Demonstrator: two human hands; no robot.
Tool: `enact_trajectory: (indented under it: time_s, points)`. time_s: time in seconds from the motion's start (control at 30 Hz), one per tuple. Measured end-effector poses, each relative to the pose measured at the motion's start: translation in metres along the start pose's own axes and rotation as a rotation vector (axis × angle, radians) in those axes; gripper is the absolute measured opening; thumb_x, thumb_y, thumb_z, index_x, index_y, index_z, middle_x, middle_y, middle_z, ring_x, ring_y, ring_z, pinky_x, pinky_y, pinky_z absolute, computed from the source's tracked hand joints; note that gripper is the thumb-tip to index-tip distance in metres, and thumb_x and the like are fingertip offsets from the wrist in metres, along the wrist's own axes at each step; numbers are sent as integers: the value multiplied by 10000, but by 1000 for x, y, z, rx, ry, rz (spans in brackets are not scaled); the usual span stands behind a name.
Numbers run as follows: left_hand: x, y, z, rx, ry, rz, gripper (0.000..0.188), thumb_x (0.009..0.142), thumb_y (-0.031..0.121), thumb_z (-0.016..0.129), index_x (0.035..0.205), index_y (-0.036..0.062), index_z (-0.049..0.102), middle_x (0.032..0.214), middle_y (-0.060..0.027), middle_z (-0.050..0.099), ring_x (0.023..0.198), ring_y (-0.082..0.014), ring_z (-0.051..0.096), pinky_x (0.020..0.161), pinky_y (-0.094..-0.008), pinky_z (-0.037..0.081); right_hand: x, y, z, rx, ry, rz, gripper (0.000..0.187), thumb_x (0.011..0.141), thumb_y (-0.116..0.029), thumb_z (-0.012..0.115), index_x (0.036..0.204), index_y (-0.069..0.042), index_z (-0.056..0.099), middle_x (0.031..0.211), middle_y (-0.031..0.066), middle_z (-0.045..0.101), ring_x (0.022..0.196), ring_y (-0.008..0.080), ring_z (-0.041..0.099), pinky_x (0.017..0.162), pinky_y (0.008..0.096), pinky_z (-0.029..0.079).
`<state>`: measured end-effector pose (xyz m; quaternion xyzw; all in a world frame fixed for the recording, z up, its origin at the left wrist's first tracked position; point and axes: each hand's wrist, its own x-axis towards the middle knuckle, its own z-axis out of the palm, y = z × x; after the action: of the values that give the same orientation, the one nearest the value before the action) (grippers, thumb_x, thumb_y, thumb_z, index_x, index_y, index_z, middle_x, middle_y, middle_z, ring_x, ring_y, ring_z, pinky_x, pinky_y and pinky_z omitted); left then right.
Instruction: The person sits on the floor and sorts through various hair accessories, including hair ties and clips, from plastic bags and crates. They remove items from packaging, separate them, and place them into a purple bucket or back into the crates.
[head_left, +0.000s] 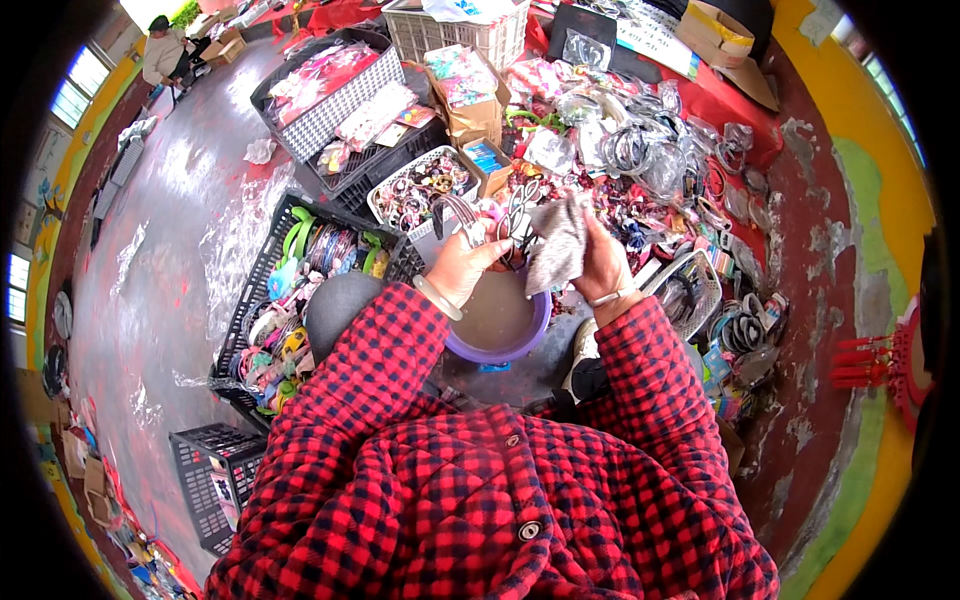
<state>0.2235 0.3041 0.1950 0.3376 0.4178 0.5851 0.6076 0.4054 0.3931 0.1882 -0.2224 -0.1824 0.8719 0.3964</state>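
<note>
Over a purple basin (541, 325) of murky water, my left hand (462, 268) is closed round several thin headbands (518, 208), some dark and some whitish, that stick up and fan out past the fingers. My right hand (606, 262) grips a crumpled grey cloth (559, 246), which hangs down over the basin's far right side. The cloth is close to the headbands; whether it touches them I cannot tell. Bracelets circle both wrists, and red-and-black checked sleeves cover my arms.
A black crate (262, 275) of colourful hair accessories stands left, beside a grey rounded thing (338, 310). Ahead is a white basket (374, 205) of small bands. Bagged accessories (660, 165) heap up at right, near another white basket (705, 318). Far left, a person (163, 55) sits.
</note>
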Motion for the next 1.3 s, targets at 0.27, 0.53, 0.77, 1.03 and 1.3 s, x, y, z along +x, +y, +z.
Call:
enact_trajectory:
  time_s: [0.27,0.53,0.77,1.03,1.3]
  points:
    - [0,-14,1,201,-132,164,159,828,4,566,979,15,616,894,0,620,837,-94,561,736,-258,458,-19,21,29,-195,-152,147,272,831,-43,551,1101,-25,522,1012,74,600,921,179,582,833,328,461]
    - [1,-19,-7,601,-221,282,176,790,-2,555,958,14,606,861,-51,629,809,-128,580,699,-270,453,-21,24,22,-181,129,106,164,829,-63,567,976,8,577,869,105,635,767,218,623,737,354,507]
    - [-1,-15,-7,771,-407,141,64,753,22,566,816,15,569,748,-11,571,712,-97,529,660,-266,432,-16,16,20,-85,295,56,261,930,-228,421,1039,-14,523,876,119,617,735,241,620,610,355,531]
    - [-6,-1,5,257,-206,56,142,740,-34,522,864,22,565,770,30,547,738,-84,513,658,-252,426,-22,6,28,-7,-228,82,341,842,-111,489,1162,3,460,1119,132,550,1029,252,536,930,408,404]
    - [-5,-7,6,310,-244,179,281,770,-72,467,998,26,598,948,-22,606,910,-111,545,791,-275,435,-24,18,28,-152,-219,51,330,848,-103,542,1161,-18,477,1082,87,572,1001,211,550,902,364,419]
